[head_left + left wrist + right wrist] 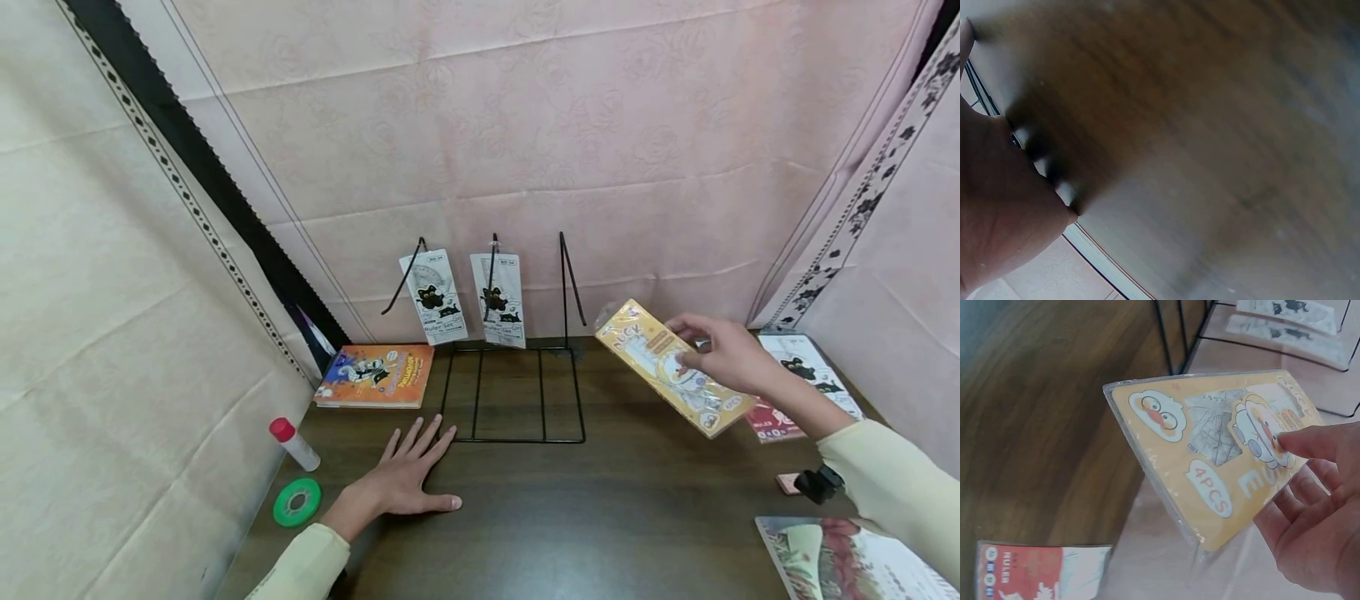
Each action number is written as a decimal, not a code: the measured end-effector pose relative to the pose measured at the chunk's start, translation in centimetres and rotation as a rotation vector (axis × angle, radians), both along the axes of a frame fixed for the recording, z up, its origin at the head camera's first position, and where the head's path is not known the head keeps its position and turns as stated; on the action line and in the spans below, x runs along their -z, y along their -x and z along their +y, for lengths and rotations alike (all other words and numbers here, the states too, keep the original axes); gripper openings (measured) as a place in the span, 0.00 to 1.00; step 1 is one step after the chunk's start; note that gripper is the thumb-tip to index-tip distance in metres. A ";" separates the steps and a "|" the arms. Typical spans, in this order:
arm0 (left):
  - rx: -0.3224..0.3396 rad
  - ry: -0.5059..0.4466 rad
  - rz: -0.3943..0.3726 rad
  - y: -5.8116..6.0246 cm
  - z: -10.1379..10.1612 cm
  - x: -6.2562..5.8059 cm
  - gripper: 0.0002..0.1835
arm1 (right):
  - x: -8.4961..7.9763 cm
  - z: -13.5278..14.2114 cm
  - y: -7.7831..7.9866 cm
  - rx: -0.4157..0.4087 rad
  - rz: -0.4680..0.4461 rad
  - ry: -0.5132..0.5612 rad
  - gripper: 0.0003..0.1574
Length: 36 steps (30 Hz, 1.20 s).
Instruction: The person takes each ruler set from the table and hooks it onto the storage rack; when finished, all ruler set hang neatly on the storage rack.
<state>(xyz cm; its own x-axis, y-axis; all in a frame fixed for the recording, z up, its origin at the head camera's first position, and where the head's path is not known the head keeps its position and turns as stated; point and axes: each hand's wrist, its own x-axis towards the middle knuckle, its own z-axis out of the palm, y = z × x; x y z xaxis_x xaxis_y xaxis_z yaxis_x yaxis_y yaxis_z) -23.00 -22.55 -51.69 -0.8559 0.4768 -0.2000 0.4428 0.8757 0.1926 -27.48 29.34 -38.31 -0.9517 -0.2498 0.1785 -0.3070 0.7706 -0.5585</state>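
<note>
My right hand pinches a yellow ruler set in clear plastic, thumb on its printed front, fingers behind. In the right wrist view the pack is tilted and reads "4PCS", with clear rulers showing through its window. It is raised to the right of a black wire rack. Two white packs with black cats, one on the left hook and one on the middle hook, hang from the rack. My left hand rests on the table with fingers spread, fingertips by the rack's front left corner.
An orange book lies left of the rack. A glue stick and a green tape roll are at the left edge. Right of the rack lie a white cat-print item, a red ruler pack and a picture book. Cloth walls surround the table.
</note>
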 end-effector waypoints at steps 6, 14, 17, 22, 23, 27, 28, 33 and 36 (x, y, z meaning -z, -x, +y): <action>0.002 -0.004 -0.001 0.0 0.0 -0.1 0.59 | -1.4 -1.3 -1.5 -0.010 0.076 0.014 0.23; 0.007 0.000 0.012 0.0 0.0 0.0 0.59 | -2.6 -2.8 -3.7 -0.105 0.353 -0.043 0.23; 0.005 -0.001 0.012 0.0 0.0 0.0 0.59 | -2.6 -3.1 -4.3 -0.142 0.443 -0.036 0.25; -0.001 -0.005 -0.001 0.0 0.0 0.0 0.59 | -2.7 -3.5 -4.8 -0.170 0.532 -0.002 0.27; -0.001 -0.006 -0.003 0.0 0.0 0.0 0.58 | -2.7 -3.6 -4.9 -0.172 0.541 0.006 0.27; 0.000 -0.007 -0.005 0.0 0.0 0.0 0.58 | -2.9 -3.7 -5.0 -0.179 0.560 0.033 0.27; 0.000 -0.007 -0.005 0.0 0.0 0.1 0.58 | -3.0 -3.7 -5.0 -0.181 0.559 0.037 0.27; 0.001 -0.006 -0.007 0.0 0.0 0.1 0.58 | -3.0 -3.8 -4.8 -0.190 0.546 0.043 0.26; 0.001 -0.004 -0.007 0.0 0.0 0.1 0.58 | -2.8 -3.8 -4.6 -0.188 0.543 0.041 0.26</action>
